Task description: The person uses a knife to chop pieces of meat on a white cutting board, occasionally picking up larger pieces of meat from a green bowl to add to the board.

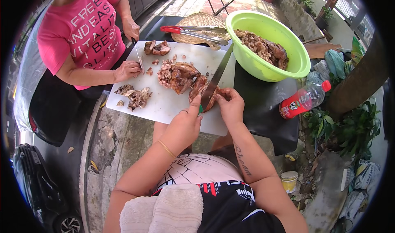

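Note:
My left hand [186, 123] grips a large knife [219, 72] by its green handle, mostly hidden, with the index finger along the blade. The blade lies across a piece of browned meat [199, 89] at the near right of the white cutting board [169, 109]. With bent fingers, my right hand [230, 105] holds the meat's right side. Left of it are a larger browned chunk [182, 78] and a heap of diced meat [164, 74]. Grey-brown scraps [139, 98] lie near the board's left edge, and two chunks [161, 48] at its far side.
Across the board's left, a person in a pink shirt [89, 32] holds a smaller knife [139, 55]. Red-handled tongs [197, 30] rest on a woven fan [197, 20]. A green basin [299, 57] holds chopped meat; a red-capped plastic bottle [304, 100] is at right.

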`<state>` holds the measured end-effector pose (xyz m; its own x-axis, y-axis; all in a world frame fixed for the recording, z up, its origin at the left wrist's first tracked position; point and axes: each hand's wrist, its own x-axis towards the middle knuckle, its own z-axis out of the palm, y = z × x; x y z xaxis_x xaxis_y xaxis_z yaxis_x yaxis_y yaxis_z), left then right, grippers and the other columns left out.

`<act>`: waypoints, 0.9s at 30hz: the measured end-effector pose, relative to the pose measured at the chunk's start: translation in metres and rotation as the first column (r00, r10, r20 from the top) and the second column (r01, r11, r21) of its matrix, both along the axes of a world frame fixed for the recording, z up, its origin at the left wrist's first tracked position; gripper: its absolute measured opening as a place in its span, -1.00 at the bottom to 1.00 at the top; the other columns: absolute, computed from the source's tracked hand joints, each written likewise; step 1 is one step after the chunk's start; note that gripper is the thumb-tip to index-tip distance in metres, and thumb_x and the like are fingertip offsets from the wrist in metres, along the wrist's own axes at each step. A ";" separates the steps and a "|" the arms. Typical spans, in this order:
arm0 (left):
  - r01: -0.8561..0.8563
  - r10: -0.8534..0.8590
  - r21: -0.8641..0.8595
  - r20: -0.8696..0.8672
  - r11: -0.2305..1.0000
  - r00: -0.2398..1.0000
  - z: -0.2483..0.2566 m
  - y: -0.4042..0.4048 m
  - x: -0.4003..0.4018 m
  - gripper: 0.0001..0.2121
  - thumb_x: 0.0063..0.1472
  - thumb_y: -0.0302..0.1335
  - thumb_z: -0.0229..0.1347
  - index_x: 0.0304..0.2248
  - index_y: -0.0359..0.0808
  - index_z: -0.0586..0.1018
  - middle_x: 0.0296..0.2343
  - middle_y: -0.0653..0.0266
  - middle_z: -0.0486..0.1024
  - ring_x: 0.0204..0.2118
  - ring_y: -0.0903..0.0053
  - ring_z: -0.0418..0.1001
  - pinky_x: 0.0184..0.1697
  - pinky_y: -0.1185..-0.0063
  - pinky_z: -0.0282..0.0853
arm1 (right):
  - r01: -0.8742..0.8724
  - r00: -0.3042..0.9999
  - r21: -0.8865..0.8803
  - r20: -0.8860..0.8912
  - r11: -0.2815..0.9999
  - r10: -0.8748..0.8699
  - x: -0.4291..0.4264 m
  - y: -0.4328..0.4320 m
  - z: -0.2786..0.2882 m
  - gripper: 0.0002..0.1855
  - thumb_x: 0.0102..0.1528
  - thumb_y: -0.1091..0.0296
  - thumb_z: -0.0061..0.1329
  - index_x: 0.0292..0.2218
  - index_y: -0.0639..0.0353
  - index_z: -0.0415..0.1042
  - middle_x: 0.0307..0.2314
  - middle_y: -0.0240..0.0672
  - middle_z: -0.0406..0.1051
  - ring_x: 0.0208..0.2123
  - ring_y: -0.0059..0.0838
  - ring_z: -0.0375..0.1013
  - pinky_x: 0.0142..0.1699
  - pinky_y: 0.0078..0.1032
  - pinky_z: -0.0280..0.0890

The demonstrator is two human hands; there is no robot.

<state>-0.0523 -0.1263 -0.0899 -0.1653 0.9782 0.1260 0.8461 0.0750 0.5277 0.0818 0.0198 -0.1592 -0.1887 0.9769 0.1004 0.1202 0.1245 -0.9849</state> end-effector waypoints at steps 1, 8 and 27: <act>0.005 -0.004 -0.009 0.008 1.000 1.000 -0.001 0.001 0.001 -0.38 0.33 -0.37 0.06 0.33 -0.24 0.16 -0.34 -0.04 0.60 -0.30 0.03 0.58 -0.20 0.20 0.41 | 0.002 1.000 0.009 0.012 1.000 -0.002 0.000 0.000 -0.001 -0.84 0.08 0.58 0.24 -0.27 0.33 0.55 -0.40 -0.39 0.56 -0.36 -0.67 0.47 -0.19 -0.63 0.40; 0.063 -0.076 -0.118 -0.111 0.991 0.991 -0.001 -0.016 -0.005 -0.35 0.30 -0.44 0.05 0.32 -0.36 0.13 -0.41 -0.08 0.58 -0.34 0.03 0.57 -0.21 0.22 0.42 | 0.007 0.998 -0.006 0.065 1.000 -0.006 -0.002 0.002 -0.007 -0.82 0.07 0.50 0.26 -0.26 0.36 0.61 -0.40 -0.28 0.59 -0.39 -0.57 0.51 -0.21 -0.55 0.41; 0.103 -0.175 -0.329 -0.198 0.939 0.965 0.015 -0.006 0.011 -0.31 0.20 -0.60 0.00 0.29 -0.62 0.08 -0.48 -0.22 0.54 -0.40 -0.04 0.56 -0.27 0.23 0.49 | 0.059 0.979 0.048 0.190 0.997 -0.067 -0.003 -0.007 0.001 -0.64 0.02 0.46 0.27 -0.14 0.28 0.50 -0.39 -0.19 0.58 -0.37 -0.29 0.56 -0.18 -0.40 0.45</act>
<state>-0.0409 -0.1326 -0.0751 -0.0285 0.9845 -0.1729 0.9521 0.0794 0.2953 0.0787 0.0125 -0.1582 -0.1464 0.9831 0.1099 0.3153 0.1516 -0.9368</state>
